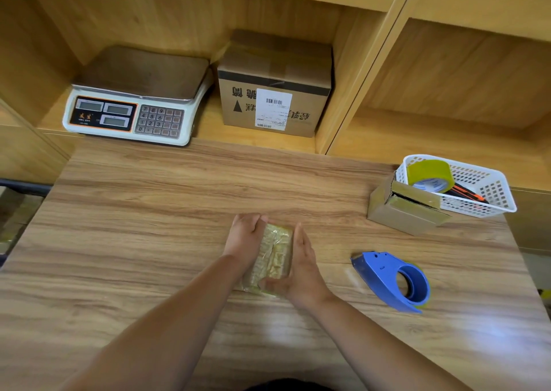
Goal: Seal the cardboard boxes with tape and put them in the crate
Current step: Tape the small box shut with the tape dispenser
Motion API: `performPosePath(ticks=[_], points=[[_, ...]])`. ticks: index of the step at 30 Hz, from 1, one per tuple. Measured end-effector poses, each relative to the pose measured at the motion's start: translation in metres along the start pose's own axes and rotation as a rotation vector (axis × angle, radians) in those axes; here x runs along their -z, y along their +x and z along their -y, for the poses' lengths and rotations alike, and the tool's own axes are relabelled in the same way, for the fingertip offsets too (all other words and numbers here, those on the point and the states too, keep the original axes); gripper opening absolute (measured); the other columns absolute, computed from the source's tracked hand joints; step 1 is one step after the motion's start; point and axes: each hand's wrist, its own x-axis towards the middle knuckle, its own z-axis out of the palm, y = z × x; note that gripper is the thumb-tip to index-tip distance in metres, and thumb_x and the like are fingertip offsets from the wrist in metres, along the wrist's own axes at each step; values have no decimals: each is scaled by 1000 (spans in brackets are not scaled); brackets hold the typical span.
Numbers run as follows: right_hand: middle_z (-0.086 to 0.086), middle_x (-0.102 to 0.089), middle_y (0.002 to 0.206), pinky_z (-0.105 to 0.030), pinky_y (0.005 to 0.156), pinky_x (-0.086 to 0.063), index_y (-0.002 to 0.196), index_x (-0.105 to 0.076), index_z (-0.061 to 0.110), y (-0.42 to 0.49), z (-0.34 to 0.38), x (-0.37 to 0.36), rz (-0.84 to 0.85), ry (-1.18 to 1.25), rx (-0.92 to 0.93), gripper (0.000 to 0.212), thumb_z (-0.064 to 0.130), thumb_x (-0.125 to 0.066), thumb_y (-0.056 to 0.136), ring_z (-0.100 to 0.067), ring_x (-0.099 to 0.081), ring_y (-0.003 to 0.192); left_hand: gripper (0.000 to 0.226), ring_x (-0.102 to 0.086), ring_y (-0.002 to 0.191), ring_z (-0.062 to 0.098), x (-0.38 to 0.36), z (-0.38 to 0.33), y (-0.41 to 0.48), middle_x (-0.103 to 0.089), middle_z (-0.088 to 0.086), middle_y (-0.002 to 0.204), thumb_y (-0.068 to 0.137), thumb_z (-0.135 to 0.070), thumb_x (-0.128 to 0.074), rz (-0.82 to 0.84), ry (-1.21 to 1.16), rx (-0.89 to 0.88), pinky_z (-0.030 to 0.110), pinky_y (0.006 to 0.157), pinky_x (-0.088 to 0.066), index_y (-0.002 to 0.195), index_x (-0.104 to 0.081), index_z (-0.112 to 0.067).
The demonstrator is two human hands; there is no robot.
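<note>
Left hand (pixel 246 238) grips, right hand (pixel 301 271) presses flat against taped box (pixel 275 253); long axis seemingly points away.

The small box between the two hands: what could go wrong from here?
1. The tape on the small box looks wrinkled; edges may lift unless the left hand and right hand press it flat.
2. The blue tape dispenser lies near the right forearm; a sweep might knock it.
3. The second box beside the white basket has an open flap and may be forgotten.
</note>
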Motion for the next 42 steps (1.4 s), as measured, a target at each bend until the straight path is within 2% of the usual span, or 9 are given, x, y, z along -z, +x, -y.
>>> performPosePath(ticks=[4,6,8,15,19,27,33,38,42], points=[[23,14,154,-38,118,-18,131,32,52,-12,-9,5,58,150,-3,141,48,-87,55,-3,2,144,34,-45,62,10,10,-2,-7,-51,2,64,95,-31,-48,42,-77,-76,30,60,-40,80,-64,-5],[24,12,154,-40,118,-20,133,30,52,-13,-13,10,80,154,-16,142,44,-88,54,-6,-2,145,41,-51,96,11,17,0,-10,-60,-1,102,84,-43,-58,118,67,-90,34,82,-46,115,-62,-16],[21,12,155,-40,118,-19,135,28,48,-8,-14,16,102,153,-8,142,40,-88,55,-7,-2,145,85,-34,120,12,24,4,-16,-41,-9,122,66,-56,-64,220,224,-86,34,98,-35,140,-37,-24],[16,2,157,-27,113,-15,148,13,36,15,-5,28,186,43,31,136,42,-87,57,-4,0,143,138,-5,145,22,37,14,-18,-7,-4,158,52,-56,-83,501,395,-79,46,115,-20,149,12,-35],[10,-30,149,-27,109,-28,147,-24,27,20,-4,30,102,53,59,103,42,-85,65,-6,-28,135,112,-26,132,14,36,16,-12,-27,-5,147,57,-50,-85,443,286,-101,34,104,-30,146,-18,-35],[-2,-65,94,-34,77,-50,105,-65,22,35,1,32,-99,141,28,30,33,-75,79,-16,-59,85,25,-53,98,18,23,16,10,-56,-5,97,66,-56,-70,231,178,-76,37,81,-46,80,-54,-43],[7,-51,70,-28,62,-38,93,-65,21,43,2,28,-183,100,18,16,34,-69,84,-11,-48,65,22,-47,72,18,14,15,9,-51,-4,70,85,-40,-61,99,130,-117,28,61,-33,65,-52,-34],[8,-50,122,-33,97,-42,133,-47,21,40,2,23,-126,79,-99,51,48,-56,90,-13,-49,113,30,-51,69,20,11,7,-1,-48,-7,71,98,-37,-41,4,208,-102,27,53,-30,70,-47,-27],[-5,-59,113,-35,90,-45,114,-56,10,38,5,21,-78,21,-201,44,48,-47,94,-23,-55,105,48,-56,84,20,12,3,-7,-60,-1,94,96,-56,-29,46,329,134,31,65,-38,103,-56,-18]])
